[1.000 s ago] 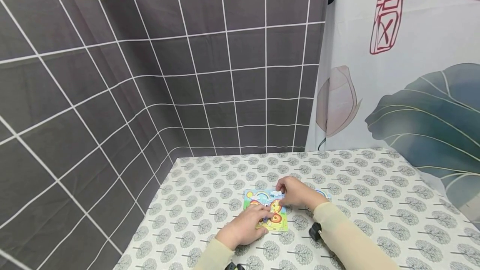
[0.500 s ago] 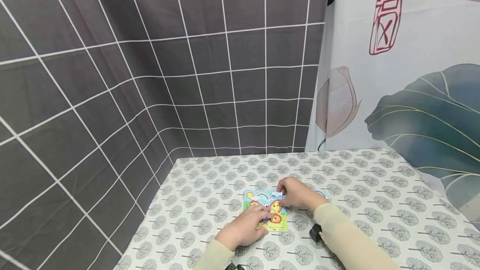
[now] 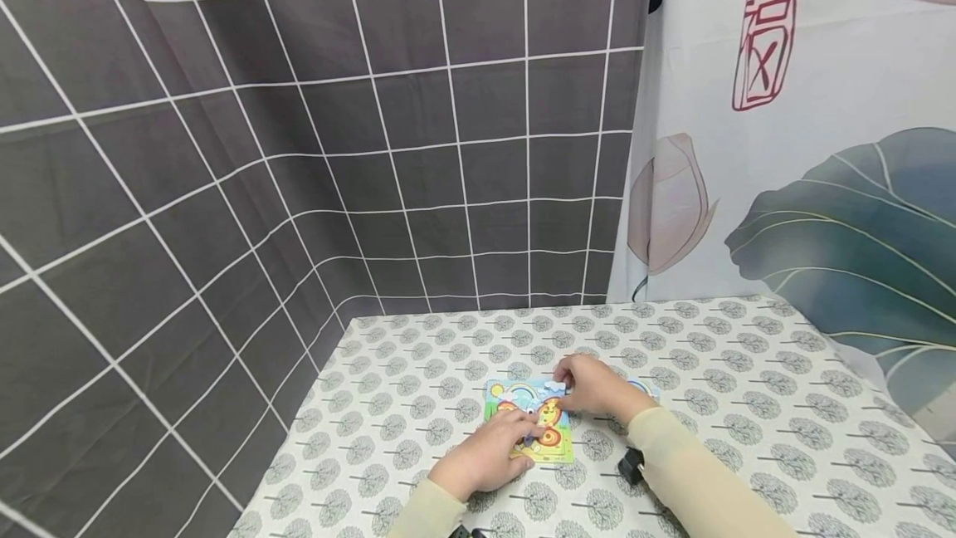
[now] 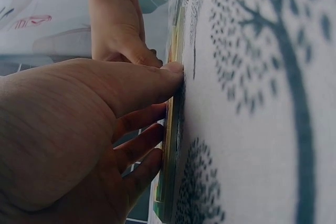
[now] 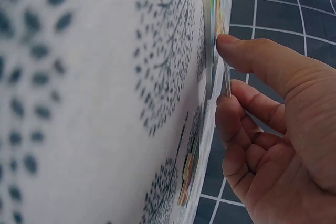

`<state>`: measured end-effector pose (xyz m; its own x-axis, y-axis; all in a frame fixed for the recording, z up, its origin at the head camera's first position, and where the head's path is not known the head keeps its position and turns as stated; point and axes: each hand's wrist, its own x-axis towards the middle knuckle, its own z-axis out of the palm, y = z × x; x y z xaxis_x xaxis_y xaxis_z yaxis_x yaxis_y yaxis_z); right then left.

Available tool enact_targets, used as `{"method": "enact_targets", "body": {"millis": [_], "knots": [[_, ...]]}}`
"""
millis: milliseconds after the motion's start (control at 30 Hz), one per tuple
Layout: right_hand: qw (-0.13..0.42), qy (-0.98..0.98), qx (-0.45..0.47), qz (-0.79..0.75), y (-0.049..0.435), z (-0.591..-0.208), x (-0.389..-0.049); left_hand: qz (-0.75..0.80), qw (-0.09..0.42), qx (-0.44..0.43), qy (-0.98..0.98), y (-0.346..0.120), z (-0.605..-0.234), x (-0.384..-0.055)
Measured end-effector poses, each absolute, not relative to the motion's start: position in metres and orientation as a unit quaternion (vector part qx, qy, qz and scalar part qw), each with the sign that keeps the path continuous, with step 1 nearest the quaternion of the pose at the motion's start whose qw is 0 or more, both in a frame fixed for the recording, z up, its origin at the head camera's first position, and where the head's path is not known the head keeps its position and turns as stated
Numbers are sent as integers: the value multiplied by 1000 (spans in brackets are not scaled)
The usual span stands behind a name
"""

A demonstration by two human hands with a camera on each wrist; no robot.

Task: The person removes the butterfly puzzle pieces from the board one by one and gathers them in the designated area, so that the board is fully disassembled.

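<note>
A colourful cartoon jigsaw puzzle board lies flat on the tree-print cloth, showing a sun, a rainbow and orange-and-yellow figures. My left hand rests over its lower left part, fingertips on the picture; in the left wrist view the thumb lies at the board's near edge. At the upper right corner, my right hand pinches a thin puzzle piece, seen edge-on in the right wrist view between thumb and curled fingers. My left palm covers part of the picture.
Behind my right wrist lies another colourful item with a blue rainbow arc, partly hidden. The patterned tablecloth meets a dark grid curtain at the back and left. A white printed curtain hangs at the right.
My right hand and the pinched piece have shifted very slightly rightward. My left hand stays in place on the board.
</note>
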<state>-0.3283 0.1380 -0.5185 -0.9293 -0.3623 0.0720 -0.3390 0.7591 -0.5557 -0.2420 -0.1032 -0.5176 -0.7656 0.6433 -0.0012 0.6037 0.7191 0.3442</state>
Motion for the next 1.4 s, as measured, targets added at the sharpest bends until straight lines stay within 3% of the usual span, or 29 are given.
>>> {"method": "enact_targets", "body": {"millis": [1400], "knots": [[-8, 922, -168, -348, 231, -514, -310, 180, 62, 335, 923, -106, -524, -244]]}}
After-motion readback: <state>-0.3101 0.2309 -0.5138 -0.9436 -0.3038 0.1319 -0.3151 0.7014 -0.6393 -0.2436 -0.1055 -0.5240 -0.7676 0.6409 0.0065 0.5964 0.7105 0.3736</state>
